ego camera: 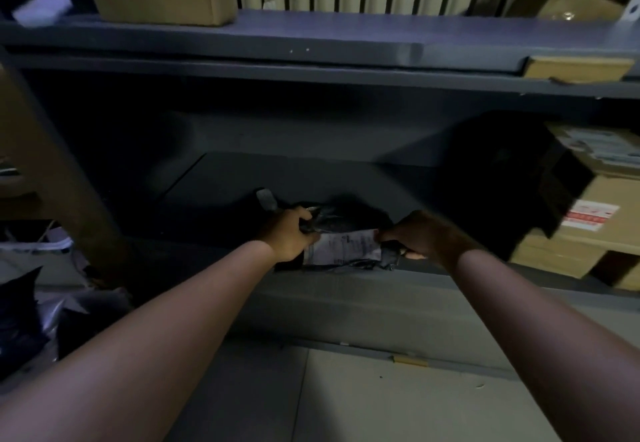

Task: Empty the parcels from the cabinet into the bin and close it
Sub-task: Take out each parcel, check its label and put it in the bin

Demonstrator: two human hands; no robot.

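**Two hands grip a dark parcel at the cabinet's edge**

Head view: we look down into a dim cabinet (pixel 311 71). The left hand (pixel 289 235) and right hand (pixel 417 237) each hold one end of a parcel (pixel 346 220), fingers (pixel 300 215) curled tightly round it. It rests at the front of the low shelf (pixel 294 175).

The parcel is a soft, lumpy bag of crinkled black plastic film with a creased white paper label (pixel 341 246). We judge the slick film could slide through the grip, or stretch and tear if it drags over the shelf's hard edge. The right hand pinches beside the label, which might peel.

The shelf looks flat, matt and grey. Stiff, square cardboard boxes (pixel 588 220) are stacked to the right. We cannot see the bin.
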